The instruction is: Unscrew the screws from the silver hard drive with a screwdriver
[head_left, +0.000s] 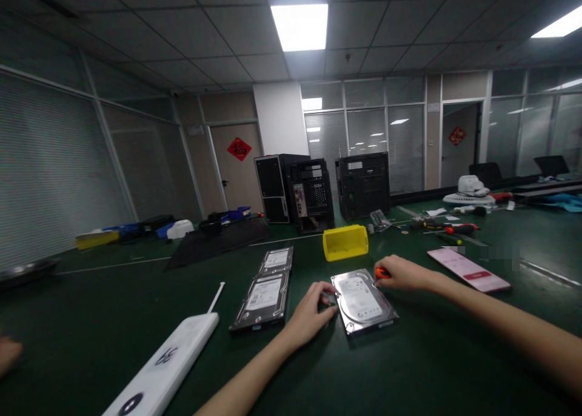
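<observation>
A silver hard drive (364, 301) with a white label lies flat on the green table (409, 367). My left hand (310, 315) rests at its near left edge, fingers curled against the side of the drive. My right hand (400, 273) is closed on an orange-handled screwdriver (382, 273) at the drive's far right corner. Two more hard drives (266, 288) lie in a row just left of my left hand.
A yellow plastic bin (345, 242) stands behind the drive. A pink card (468, 269) lies to the right, a white flat device (168, 361) at the near left. Black computer cases (318, 191) and loose tools (450, 227) sit farther back. Another person's fingers (8, 352) show at the left edge.
</observation>
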Demonstrator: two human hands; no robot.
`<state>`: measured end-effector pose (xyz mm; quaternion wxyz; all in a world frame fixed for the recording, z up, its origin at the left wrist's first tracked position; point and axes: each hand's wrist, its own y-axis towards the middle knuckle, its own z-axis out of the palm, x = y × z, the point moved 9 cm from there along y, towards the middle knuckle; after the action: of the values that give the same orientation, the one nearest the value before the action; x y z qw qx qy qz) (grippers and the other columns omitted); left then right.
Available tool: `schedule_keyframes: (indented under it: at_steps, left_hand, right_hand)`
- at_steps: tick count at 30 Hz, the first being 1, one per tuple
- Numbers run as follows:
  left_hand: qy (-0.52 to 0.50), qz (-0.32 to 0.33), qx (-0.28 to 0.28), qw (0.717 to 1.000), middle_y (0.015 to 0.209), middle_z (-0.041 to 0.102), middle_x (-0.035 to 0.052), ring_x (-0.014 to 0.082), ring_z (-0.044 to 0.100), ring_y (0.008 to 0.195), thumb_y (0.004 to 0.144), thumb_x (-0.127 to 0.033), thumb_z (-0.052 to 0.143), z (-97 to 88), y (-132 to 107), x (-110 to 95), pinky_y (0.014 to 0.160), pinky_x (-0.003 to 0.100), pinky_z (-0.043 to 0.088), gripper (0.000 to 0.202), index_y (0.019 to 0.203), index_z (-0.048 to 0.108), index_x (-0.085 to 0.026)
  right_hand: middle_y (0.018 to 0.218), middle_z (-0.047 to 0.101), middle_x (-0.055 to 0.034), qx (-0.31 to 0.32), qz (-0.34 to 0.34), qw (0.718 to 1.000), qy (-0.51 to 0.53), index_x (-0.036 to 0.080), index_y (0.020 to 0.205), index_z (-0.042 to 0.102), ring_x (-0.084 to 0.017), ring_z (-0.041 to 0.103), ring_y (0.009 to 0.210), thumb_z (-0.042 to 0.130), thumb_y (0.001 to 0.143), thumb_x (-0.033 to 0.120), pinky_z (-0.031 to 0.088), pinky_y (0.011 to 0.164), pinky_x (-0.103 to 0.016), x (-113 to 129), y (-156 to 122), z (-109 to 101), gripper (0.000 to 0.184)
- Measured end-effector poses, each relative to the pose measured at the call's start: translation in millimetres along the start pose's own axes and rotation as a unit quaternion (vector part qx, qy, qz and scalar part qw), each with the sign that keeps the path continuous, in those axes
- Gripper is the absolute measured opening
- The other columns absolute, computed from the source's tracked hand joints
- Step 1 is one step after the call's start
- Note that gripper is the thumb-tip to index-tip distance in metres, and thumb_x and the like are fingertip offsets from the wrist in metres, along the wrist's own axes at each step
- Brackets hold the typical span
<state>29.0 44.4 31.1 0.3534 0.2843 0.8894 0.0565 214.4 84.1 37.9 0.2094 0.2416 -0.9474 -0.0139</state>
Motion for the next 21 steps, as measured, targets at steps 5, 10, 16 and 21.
schedule_keyframes:
  at_steps: [5, 10, 16, 21]
  left_hand:
    - [0.004, -0.001, -0.001, 1.000, 0.098, 0.050, 0.0020, 0.0152, 0.050, 0.085, 0.074, -0.020, 0.052, 0.4, -0.4, -0.1, 0.078, 0.026, 0.040, 0.027, 0.101, 0.050, -0.021]
    - [0.003, 0.000, 0.001, 1.000, 0.099, 0.050, 0.0022, 0.0153, 0.050, 0.086, 0.074, -0.019, 0.052, 0.0, -0.6, -1.9, 0.079, 0.027, 0.040, 0.028, 0.102, 0.049, -0.022]
    - [0.010, 0.005, 0.000, 1.000, 0.097, 0.050, 0.0026, 0.0159, 0.050, 0.086, 0.074, -0.019, 0.052, -1.1, 0.5, -3.8, 0.079, 0.027, 0.039, 0.028, 0.101, 0.050, -0.021]
    - [0.011, 0.001, -0.003, 1.000, 0.097, 0.051, 0.0029, 0.0161, 0.051, 0.085, 0.074, -0.021, 0.052, -2.1, 0.5, -4.4, 0.078, 0.027, 0.040, 0.027, 0.101, 0.051, -0.021]
  right_hand:
    - [0.086, 0.060, -0.0065, 0.003, 0.027, 1.000, 0.016, 0.016, 0.087, 0.061, -0.018, 0.053, 0.077, 0.054, 0.069, 0.033, 0.036, 0.063, -0.024, 0.1, -3.6, -2.3, 0.026]
    - [0.086, 0.060, -0.0065, 0.007, 0.036, 0.999, 0.010, 0.016, 0.087, 0.061, -0.017, 0.054, 0.077, 0.054, 0.069, 0.032, 0.036, 0.062, -0.024, 1.9, -4.6, -3.1, 0.025]
    - [0.085, 0.060, -0.0065, 0.001, 0.015, 1.000, -0.023, 0.018, 0.085, 0.060, -0.017, 0.054, 0.075, 0.052, 0.070, 0.034, 0.035, 0.060, -0.023, 3.1, -1.4, -1.7, 0.024]
    - [0.088, 0.060, -0.0069, -0.012, 0.014, 1.000, -0.025, 0.018, 0.087, 0.060, -0.017, 0.054, 0.077, 0.051, 0.072, 0.035, 0.036, 0.062, -0.023, 1.7, -1.4, -2.6, 0.025]
